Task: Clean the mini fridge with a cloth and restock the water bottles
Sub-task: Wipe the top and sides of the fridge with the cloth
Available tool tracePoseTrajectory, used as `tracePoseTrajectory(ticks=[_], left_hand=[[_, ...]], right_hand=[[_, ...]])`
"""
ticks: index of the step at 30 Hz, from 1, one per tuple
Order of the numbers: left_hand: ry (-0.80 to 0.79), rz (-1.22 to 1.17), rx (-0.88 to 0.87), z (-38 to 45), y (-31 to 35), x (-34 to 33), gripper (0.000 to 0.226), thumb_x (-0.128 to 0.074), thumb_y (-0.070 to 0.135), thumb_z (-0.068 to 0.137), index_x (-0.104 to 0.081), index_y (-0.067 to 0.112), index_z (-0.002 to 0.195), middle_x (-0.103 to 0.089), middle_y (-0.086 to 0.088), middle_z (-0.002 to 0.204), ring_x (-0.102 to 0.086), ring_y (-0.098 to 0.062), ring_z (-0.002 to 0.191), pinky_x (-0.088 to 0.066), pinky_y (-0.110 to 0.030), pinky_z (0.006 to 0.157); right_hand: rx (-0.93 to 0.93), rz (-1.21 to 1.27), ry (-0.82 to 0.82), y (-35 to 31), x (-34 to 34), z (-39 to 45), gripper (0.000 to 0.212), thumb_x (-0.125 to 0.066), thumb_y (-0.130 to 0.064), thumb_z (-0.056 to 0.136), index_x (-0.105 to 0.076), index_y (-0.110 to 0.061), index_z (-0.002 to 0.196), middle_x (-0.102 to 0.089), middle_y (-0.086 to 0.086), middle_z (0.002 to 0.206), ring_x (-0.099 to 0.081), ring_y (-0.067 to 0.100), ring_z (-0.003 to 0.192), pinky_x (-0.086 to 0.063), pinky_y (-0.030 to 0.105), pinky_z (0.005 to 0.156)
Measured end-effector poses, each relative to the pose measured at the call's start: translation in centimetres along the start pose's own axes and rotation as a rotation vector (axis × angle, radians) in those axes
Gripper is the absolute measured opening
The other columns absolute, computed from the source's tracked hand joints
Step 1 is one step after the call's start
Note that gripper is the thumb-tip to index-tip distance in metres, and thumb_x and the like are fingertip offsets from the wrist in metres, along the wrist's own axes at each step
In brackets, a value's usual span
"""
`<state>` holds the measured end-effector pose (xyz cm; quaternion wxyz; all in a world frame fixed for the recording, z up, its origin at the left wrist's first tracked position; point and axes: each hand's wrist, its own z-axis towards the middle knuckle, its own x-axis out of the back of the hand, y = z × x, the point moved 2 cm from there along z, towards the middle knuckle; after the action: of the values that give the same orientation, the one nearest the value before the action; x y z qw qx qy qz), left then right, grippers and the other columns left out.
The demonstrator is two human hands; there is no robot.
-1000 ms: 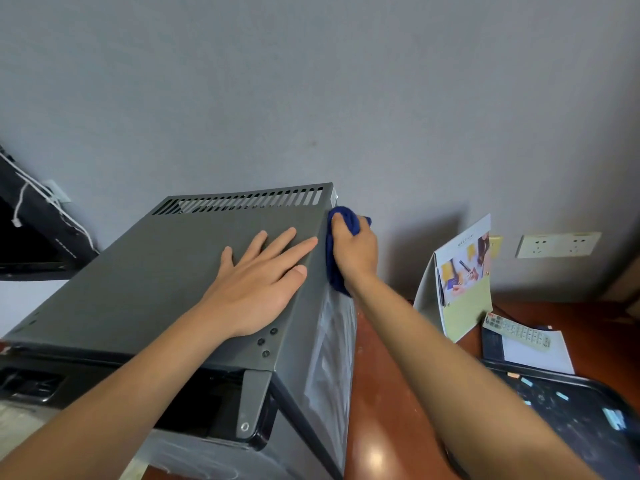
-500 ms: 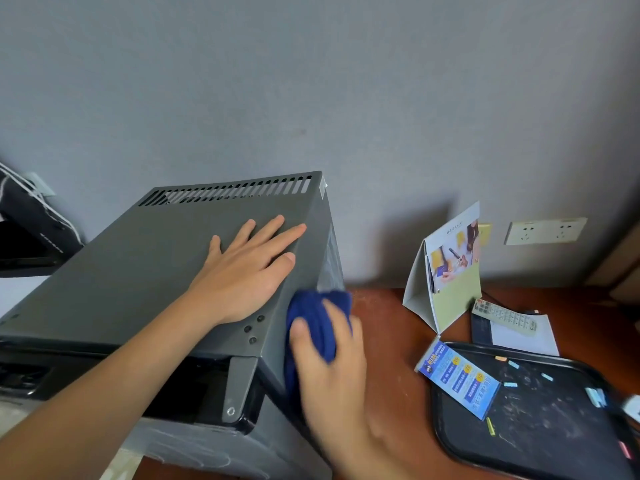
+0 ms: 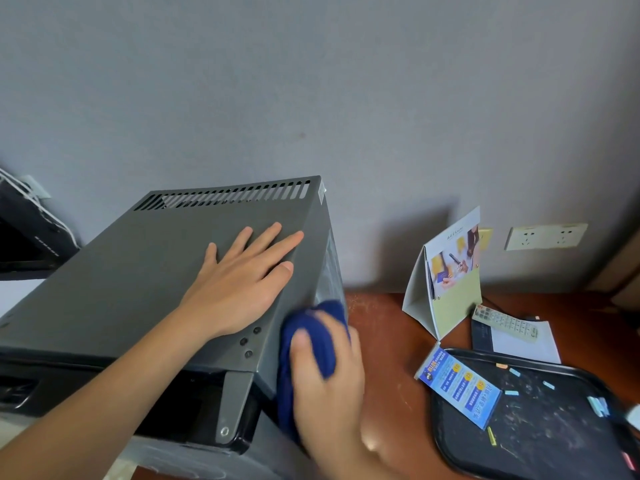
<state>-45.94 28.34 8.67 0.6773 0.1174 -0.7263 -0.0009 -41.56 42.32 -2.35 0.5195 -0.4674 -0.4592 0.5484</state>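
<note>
My left hand (image 3: pixel 239 282) lies flat on the fridge (image 3: pixel 138 271) top, fingers straight and spread. My right hand (image 3: pixel 329 389) clamps the cloth (image 3: pixel 304 344) against its side. The tray (image 3: pixel 554 455) holds a card (image 3: pixel 460 388).

I see soft, even light, a dark shadow on the wall (image 3: pixel 346 98) at 3 o'clock of the fridge (image 3: pixel 138 271), a shiny spot on the table (image 3: pixel 381 323), my right hand (image 3: pixel 329 393) blurry, and edges bent.
</note>
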Motion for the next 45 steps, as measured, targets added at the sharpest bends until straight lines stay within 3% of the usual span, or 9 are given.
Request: tracePoseTrajectory(ticks=[4,12,17,21,27,30,34,38,45], left_hand=[[0.005,-0.008,0.006,0.2,0.2,0.0,0.051,-0.021,0.051,0.105,-0.005,0.065,0.152,0.006,0.030,0.166,0.011,-0.009,0.157,0.005,-0.058,0.125],[0.004,-0.028,-0.010,0.4,0.0,0.1,0.051,-0.022,0.054,0.104,-0.007,0.066,0.150,0.003,0.031,0.166,0.010,-0.008,0.156,0.006,-0.059,0.124],[0.011,-0.018,-0.013,0.4,0.0,0.2,0.051,-0.023,0.053,0.104,-0.007,0.066,0.150,0.002,0.031,0.166,0.009,-0.008,0.156,0.004,-0.059,0.124],[0.010,-0.001,-0.003,0.4,0.1,0.0,0.052,-0.024,0.054,0.104,-0.007,0.065,0.151,0.003,0.030,0.167,0.008,-0.009,0.157,0.003,-0.059,0.124],[-0.018,0.037,-0.001,0.3,0.1,0.0,0.060,-0.029,0.066,0.099,0.000,0.064,0.152,0.009,0.028,0.167,0.012,-0.012,0.157,0.004,-0.060,0.124],[-0.034,0.053,-0.010,0.2,0.0,-0.1,0.074,-0.028,0.075,0.084,0.004,0.066,0.150,0.011,0.028,0.166,0.013,-0.012,0.157,0.003,-0.061,0.124],[-0.026,0.056,-0.006,0.3,0.1,-0.1,0.080,-0.029,0.070,0.077,0.005,0.066,0.150,0.011,0.028,0.166,0.012,-0.012,0.157,0.002,-0.061,0.124],[-0.024,0.050,-0.008,0.4,0.0,-0.2,0.079,-0.034,0.065,0.081,0.004,0.065,0.150,0.011,0.028,0.166,0.013,-0.011,0.157,0.003,-0.061,0.124],[-0.026,0.033,-0.022,0.6,-0.2,-0.1,0.077,-0.036,0.061,0.084,0.002,0.065,0.150,0.008,0.028,0.167,0.013,-0.010,0.156,0.003,-0.062,0.123]], right_hand=[[-0.156,-0.132,0.019,1.8,-2.6,12.8,0.050,-0.044,-0.069,0.083,-0.061,-0.030,0.110,-0.066,0.000,0.108,-0.064,0.024,0.101,-0.051,0.041,0.093],[-0.362,-0.017,-0.104,5.4,-4.4,28.1,0.044,-0.058,-0.048,0.089,-0.061,-0.022,0.124,-0.068,0.004,0.118,-0.065,0.027,0.106,-0.052,0.043,0.099],[-0.205,-0.046,-0.073,5.0,-3.4,23.2,0.021,-0.061,-0.045,0.087,-0.063,-0.028,0.099,-0.072,-0.003,0.100,-0.067,0.020,0.094,-0.054,0.040,0.091],[-0.083,-0.011,-0.055,4.6,-1.6,12.5,0.030,-0.060,-0.054,0.082,-0.066,-0.031,0.101,-0.071,-0.009,0.098,-0.066,0.010,0.093,-0.053,0.040,0.090],[0.001,-0.045,-0.097,5.1,1.0,-4.8,0.056,-0.063,-0.057,0.069,-0.044,-0.078,0.117,-0.058,-0.027,0.107,-0.058,-0.013,0.102,-0.030,-0.003,0.094],[-0.002,-0.038,-0.159,4.1,1.1,-5.9,0.056,-0.069,-0.054,0.068,-0.051,-0.070,0.118,-0.055,-0.029,0.112,-0.058,-0.013,0.104,-0.033,-0.002,0.090],[-0.049,0.089,-0.057,3.4,0.2,0.1,0.047,-0.068,-0.057,0.073,-0.068,-0.039,0.117,-0.060,-0.016,0.116,-0.061,0.001,0.112,-0.044,0.017,0.097],[-0.157,0.000,-0.042,5.5,-2.1,13.5,0.035,-0.062,-0.055,0.080,-0.066,-0.030,0.104,-0.068,-0.003,0.106,-0.066,0.016,0.100,-0.050,0.033,0.089],[-0.262,0.063,-0.054,7.5,-4.0,26.7,0.009,-0.066,-0.034,0.090,-0.059,-0.034,0.096,-0.069,0.000,0.109,-0.067,0.024,0.104,-0.047,0.028,0.084]])
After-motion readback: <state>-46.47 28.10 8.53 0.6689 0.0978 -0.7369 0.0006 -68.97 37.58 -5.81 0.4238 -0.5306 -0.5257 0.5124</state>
